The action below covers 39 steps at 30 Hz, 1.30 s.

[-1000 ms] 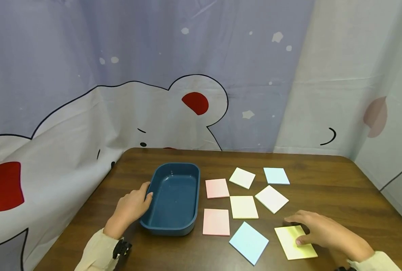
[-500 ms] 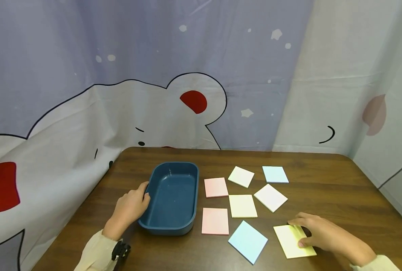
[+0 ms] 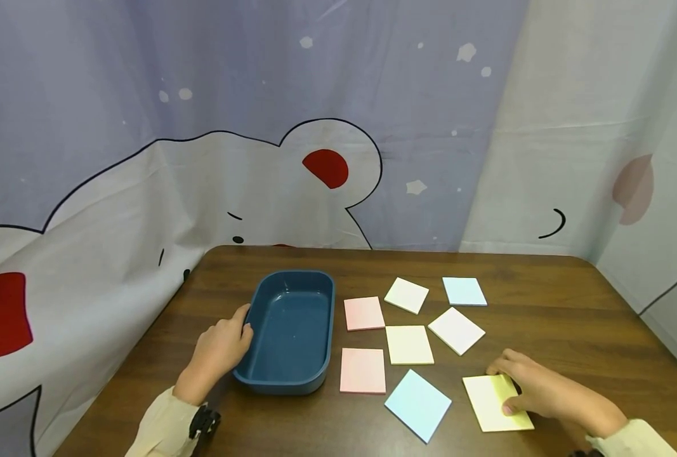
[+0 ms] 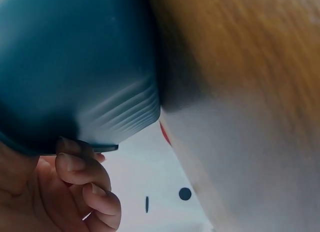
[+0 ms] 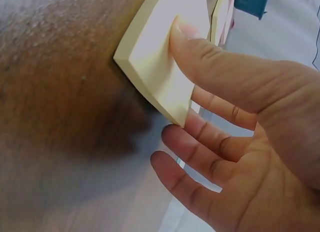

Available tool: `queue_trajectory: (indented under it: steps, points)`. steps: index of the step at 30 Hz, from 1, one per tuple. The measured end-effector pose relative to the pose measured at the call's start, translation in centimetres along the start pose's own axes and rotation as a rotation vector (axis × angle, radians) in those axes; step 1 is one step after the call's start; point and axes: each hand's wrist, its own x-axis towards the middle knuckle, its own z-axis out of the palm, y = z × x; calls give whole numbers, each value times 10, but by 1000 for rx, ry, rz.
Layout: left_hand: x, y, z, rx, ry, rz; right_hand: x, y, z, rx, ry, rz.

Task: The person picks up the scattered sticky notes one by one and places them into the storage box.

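Head view: the left hand (image 3: pixel 215 349) grips the tub (image 3: pixel 287 336) by its edge; the right hand (image 3: pixel 540 388) pinches the yellow pad (image 3: pixel 486 406) on the tabletop (image 3: pixel 572 317). Left wrist: fingers (image 4: pixel 80 167) bend by the tub. Right wrist: thumb (image 5: pixel 215 60) on the pad.

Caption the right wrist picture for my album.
A right hand pinches a pale yellow note pad at a brown wood-grained table.

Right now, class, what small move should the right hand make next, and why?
Probably raise the rightmost yellow pad slightly, toward the blue tray: the right hand pinches that pad, while the left hand holds the tray's side.
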Motion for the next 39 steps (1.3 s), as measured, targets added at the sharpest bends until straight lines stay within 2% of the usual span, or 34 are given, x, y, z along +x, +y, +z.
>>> queue_trajectory:
  steps: [6, 21, 28, 35, 39]
  points:
    - [0, 0, 0, 4, 2, -1, 0, 1, 0, -17, 18, -1]
    - [-2, 3, 0, 12, -3, -2, 1, 8, -6, 116, -4, -96]
    - [0, 3, 1, 11, -3, -3, 2, 14, -11, 174, -14, -207]
    - [0, 3, 1, 8, -2, -10, 2, 18, -16, 224, -88, -213]
    - [-1, 3, 2, 9, -1, -13, 5, 20, -21, 209, -82, -249]
